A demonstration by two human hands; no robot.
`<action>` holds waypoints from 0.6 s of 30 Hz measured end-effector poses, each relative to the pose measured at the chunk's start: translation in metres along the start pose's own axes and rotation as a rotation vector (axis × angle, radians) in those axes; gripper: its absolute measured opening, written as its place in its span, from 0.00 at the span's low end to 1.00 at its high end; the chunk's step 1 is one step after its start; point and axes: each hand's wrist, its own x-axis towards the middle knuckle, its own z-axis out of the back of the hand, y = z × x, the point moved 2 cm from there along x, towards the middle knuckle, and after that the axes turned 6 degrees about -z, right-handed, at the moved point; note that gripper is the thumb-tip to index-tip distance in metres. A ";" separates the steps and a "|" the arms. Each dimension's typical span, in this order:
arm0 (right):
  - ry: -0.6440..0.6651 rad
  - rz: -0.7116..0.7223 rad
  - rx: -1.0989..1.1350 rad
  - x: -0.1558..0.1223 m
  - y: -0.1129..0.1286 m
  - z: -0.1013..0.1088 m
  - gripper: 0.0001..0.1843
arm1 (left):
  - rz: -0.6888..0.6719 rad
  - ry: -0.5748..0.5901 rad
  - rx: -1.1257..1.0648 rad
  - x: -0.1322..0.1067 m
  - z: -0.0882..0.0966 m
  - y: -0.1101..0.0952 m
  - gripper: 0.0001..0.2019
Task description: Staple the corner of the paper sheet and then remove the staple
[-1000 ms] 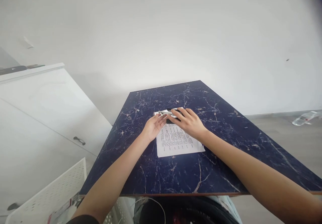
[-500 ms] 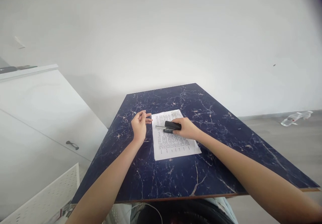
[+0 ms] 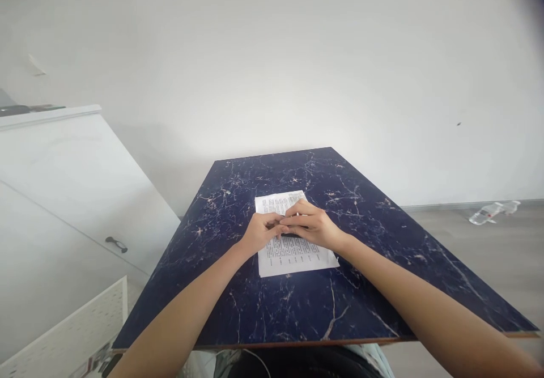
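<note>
Our left hand has just come in from beside the page to meet our right hand, so what was a one-handed hold is now close work for both, fingertips meeting at the centre. Between them is the black, elongated, stapler-like tool, mostly hidden, with only a dark strip showing beneath our fingers; the silver rail that stuck out of it half a second ago is now covered from view. Our right grip is curled around the tool. Our left grip is drawn together at its near-left end, but we cannot tell whether it pinches the tool or something small. The tool sits above the middle of the white rectangular paper covered in printed text, which lies flat on the dark blue, marble-patterned counter; we cannot tell whether the tool touches it.
</note>
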 end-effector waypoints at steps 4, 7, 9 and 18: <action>0.037 0.012 0.020 0.001 0.003 -0.007 0.10 | 0.021 0.054 0.009 -0.001 0.001 0.008 0.21; -0.017 -0.054 0.022 0.001 -0.002 -0.005 0.09 | 0.008 0.012 0.076 0.002 0.011 0.014 0.24; -0.112 -0.186 -0.018 -0.003 -0.018 0.004 0.09 | 0.020 -0.155 0.205 0.004 0.032 0.021 0.23; 0.002 -0.809 -0.520 -0.058 -0.151 0.052 0.07 | 0.441 -0.360 1.085 -0.019 0.148 0.083 0.14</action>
